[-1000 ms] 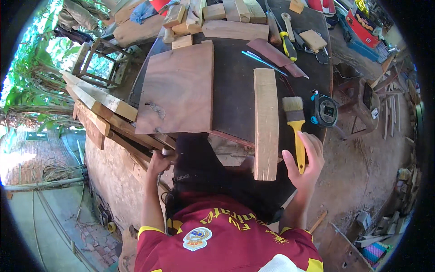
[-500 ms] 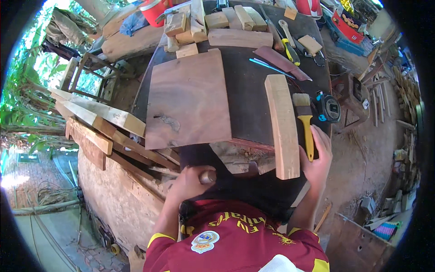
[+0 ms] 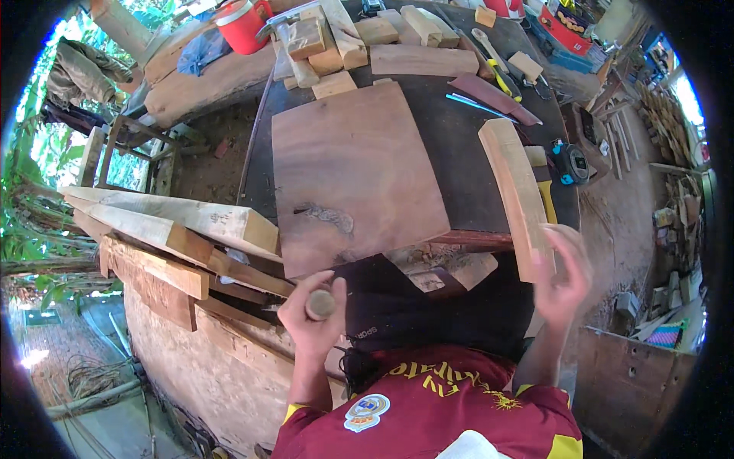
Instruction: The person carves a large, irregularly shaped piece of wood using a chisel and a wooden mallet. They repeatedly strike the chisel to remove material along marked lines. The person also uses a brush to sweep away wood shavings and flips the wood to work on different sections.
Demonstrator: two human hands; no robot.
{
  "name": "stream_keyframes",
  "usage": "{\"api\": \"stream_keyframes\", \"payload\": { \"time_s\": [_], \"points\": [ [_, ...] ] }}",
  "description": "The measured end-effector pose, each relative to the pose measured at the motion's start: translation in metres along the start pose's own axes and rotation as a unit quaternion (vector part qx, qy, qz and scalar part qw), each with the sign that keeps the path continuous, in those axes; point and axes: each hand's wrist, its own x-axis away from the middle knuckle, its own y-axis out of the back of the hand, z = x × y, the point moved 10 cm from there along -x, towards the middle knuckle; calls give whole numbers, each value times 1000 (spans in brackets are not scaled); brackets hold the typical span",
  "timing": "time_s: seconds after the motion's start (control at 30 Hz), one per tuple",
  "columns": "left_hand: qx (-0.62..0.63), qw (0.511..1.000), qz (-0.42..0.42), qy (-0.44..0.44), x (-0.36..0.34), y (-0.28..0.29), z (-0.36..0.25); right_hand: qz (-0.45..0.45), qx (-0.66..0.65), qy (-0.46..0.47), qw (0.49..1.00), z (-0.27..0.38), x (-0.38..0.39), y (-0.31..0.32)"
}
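Note:
Gripped in my left hand (image 3: 313, 310) is a short cylindrical thing with a round brownish end (image 3: 320, 305) facing up; its kind is unclear. My right hand (image 3: 563, 279), slightly blurred, has its fingers apart and nothing visible in them. Its thumb overlaps the near end of a long pale wood block (image 3: 514, 191); I cannot tell whether they touch. Just right of that block lies a paintbrush (image 3: 545, 191) with a yellow handle, partly hidden by the block. A thin brown wooden board (image 3: 352, 168) lies on the dark table (image 3: 451, 153), its near edge overhanging toward my lap.
Several wood pieces (image 3: 424, 61) are grouped at the table's far side. A tape measure (image 3: 569, 162) lies near the right edge, with a yellow-handled tool (image 3: 505, 83) farther back. Long timbers (image 3: 183, 237) jut in from the left. A red jug (image 3: 243, 27) stands far left.
My right hand has come off the paintbrush handle and risen beside the wood block. My left hand has turned the cylinder so its end faces up more. The view has shifted left.

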Motion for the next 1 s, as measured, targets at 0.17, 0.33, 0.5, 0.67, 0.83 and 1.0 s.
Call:
{"api": "stream_keyframes", "payload": {
  "time_s": [0.17, 0.33, 0.5, 0.67, 0.83, 1.0],
  "points": [
    [20, 988, -131, 82, 5, 31, 27, 120, -49, -27, 991, 37, -11, -98],
    [-34, 984, -163, 69, -1, 43, 39, 88, -81, -4, 993, 37, -11, -128],
    [1, 981, -135, 136, 7, 42, 54, 80, -69, 58, 993, 47, 1, -123],
    [32, 973, -163, 162, 14, 47, 73, 80, -64, 81, 991, 51, 18, -117],
    [9, 973, -161, 164, 3, 49, 72, 61, -76, 85, 992, 49, 28, -114],
    [34, 973, -160, 164, -7, 44, 69, 42, -78, 85, 992, 49, 24, -115]
  ]
}}
